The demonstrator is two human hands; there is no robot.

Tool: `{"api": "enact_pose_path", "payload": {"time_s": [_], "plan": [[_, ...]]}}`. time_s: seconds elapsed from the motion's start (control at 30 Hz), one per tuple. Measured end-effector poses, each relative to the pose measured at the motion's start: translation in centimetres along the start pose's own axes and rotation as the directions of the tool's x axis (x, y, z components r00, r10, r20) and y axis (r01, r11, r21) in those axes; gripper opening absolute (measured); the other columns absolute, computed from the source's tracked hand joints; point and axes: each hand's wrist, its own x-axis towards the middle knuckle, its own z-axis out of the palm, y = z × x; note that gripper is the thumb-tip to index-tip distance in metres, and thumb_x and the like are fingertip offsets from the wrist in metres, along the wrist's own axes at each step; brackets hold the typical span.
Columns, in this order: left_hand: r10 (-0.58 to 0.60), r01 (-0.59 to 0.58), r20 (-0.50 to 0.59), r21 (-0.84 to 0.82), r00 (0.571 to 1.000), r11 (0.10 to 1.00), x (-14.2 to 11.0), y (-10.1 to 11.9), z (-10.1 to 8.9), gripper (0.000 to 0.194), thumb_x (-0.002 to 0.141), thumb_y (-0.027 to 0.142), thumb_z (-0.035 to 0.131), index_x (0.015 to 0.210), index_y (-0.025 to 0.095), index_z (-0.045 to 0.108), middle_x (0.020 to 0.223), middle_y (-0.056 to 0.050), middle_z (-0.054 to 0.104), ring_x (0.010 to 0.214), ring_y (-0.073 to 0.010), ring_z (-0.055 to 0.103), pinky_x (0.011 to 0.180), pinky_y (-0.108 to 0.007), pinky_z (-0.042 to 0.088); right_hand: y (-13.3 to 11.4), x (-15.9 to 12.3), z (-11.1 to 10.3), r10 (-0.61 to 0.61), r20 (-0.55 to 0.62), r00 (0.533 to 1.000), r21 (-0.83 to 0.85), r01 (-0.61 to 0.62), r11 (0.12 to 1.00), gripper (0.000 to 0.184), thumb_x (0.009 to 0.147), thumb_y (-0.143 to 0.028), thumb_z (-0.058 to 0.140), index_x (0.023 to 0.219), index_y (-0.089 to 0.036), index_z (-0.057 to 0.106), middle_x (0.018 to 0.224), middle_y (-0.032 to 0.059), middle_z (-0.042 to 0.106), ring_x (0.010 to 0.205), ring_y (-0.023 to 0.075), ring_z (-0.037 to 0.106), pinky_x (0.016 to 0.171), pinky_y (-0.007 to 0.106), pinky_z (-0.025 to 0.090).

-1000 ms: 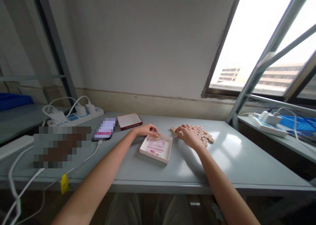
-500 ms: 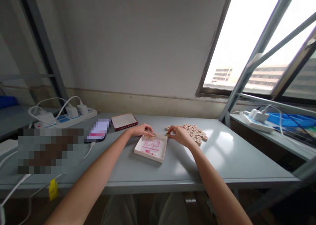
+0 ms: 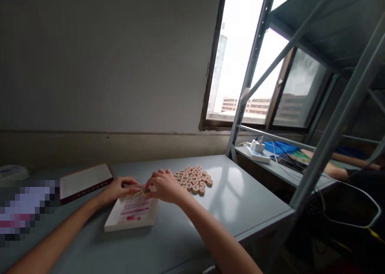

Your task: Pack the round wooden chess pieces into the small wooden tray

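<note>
A shallow white box point(image 3: 132, 220) with red print inside lies on the grey table point(image 3: 234, 201). My left hand point(image 3: 118, 187) rests at its far edge, fingers curled on a round wooden piece. My right hand point(image 3: 162, 185) is over the box's far right corner, fingers pinched on a small wooden piece. A cluster of several round wooden pieces point(image 3: 194, 178) lies on the table just right of my right hand.
A red-edged flat box lid point(image 3: 86, 177) lies left of the white box, a phone point(image 3: 22, 210) further left. A metal shelf post point(image 3: 331, 133) stands at the right. Beyond it a lower surface holds a power strip point(image 3: 257, 153) and blue tray point(image 3: 278, 147); another person's arm point(image 3: 337, 169) rests there.
The camera has swung right and down, so the window and shelf frame fill the right side. My right hand has moved from the cluster of pieces to the box's far edge, beside my left hand.
</note>
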Motion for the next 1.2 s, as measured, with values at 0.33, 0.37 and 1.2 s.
{"api": "enact_pose_path", "payload": {"time_s": [0.33, 0.37, 1.2], "plan": [[-0.029, 0.029, 0.016, 0.020, 0.999, 0.999, 0.2, -0.3, 0.1, 0.040, 0.065, 0.054, 0.054, 0.079, 0.018, 0.067, 0.081, -0.004, 0.066, 0.082, -0.0214, 0.058, 0.073, -0.025, 0.043, 0.1, -0.1, 2.2, -0.009, -0.061, 0.998, -0.053, 0.006, 0.999, 0.008, 0.082, -0.025, 0.051, 0.076, -0.020, 0.054, 0.080, -0.0013, 0.063, 0.079, 0.0157, 0.049, 0.073, 0.032, 0.025], [-0.042, 0.042, 0.014, 0.018, 0.999, 0.999, 0.2, -0.1, 0.1, 0.042, 0.065, 0.055, 0.052, 0.078, 0.018, 0.067, 0.080, -0.004, 0.066, 0.080, -0.0214, 0.058, 0.073, -0.025, 0.043, 0.1, -0.2, 2.1, -0.018, -0.063, 0.998, -0.053, 0.015, 0.998, 0.008, 0.082, -0.024, 0.051, 0.076, -0.020, 0.055, 0.081, -0.0010, 0.063, 0.079, 0.0157, 0.049, 0.073, 0.032, 0.025], [-0.158, 0.172, -0.201, 0.054, 0.967, 0.984, 0.2, 2.1, 1.9, 0.050, 0.055, 0.059, 0.059, 0.073, 0.013, 0.064, 0.077, -0.005, 0.063, 0.073, -0.0208, 0.054, 0.063, -0.025, 0.038, 4.8, -2.0, -0.5, 0.322, 0.051, 0.945, -0.109, -0.315, 0.943, 0.013, 0.079, -0.022, 0.053, 0.087, -0.021, 0.063, 0.094, 0.0046, 0.060, 0.092, 0.0209, 0.047, 0.080, 0.036, 0.028]]}}
